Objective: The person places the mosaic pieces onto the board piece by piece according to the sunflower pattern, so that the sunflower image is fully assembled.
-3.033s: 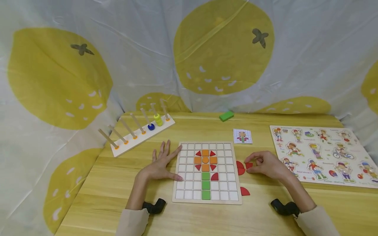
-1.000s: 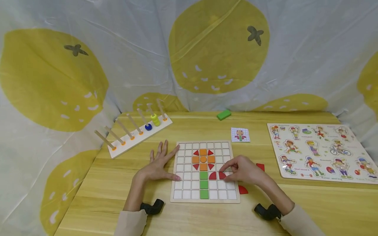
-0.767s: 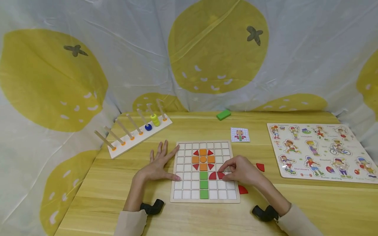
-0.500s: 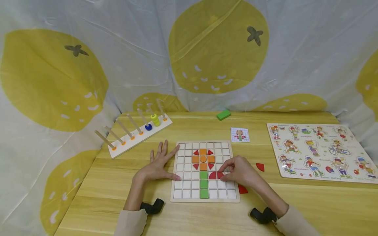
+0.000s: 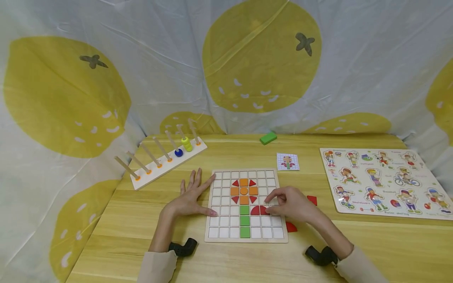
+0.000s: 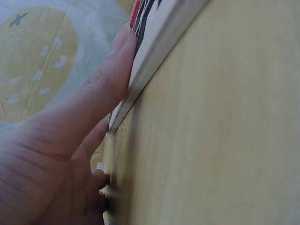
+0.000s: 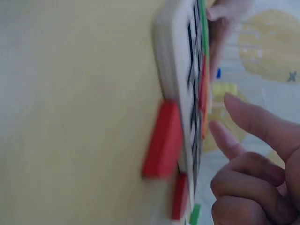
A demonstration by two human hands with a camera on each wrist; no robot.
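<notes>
A wooden grid board (image 5: pixel 224 232) holds a flower pattern of orange squares, an orange circle (image 5: pixel 243 191), red triangles and green squares (image 5: pixel 245 221). Two red quarter-circle tiles (image 5: pixel 255 210) sit side by side, right of the top green square. My right hand (image 5: pixel 291 204) hovers by the outer one; in the right wrist view its thumb (image 7: pixel 255 119) and index finger are apart with nothing between them. My left hand (image 5: pixel 187 202) has its fingers spread, thumb on the board's left edge and index fingertip at its upper left.
Loose red quarter-circle tiles (image 5: pixel 291 227) lie right of the board, some partly behind my right hand. A pattern card (image 5: pixel 287 161) and a green block (image 5: pixel 268 138) lie behind. A peg rack (image 5: pixel 154 172) stands back left, a sports picture puzzle (image 5: pixel 361 188) at right.
My right hand has carried a red quarter-circle tile from the table onto the board and slid it left against the other one. Its fingers have since parted from it. The left hand stays put.
</notes>
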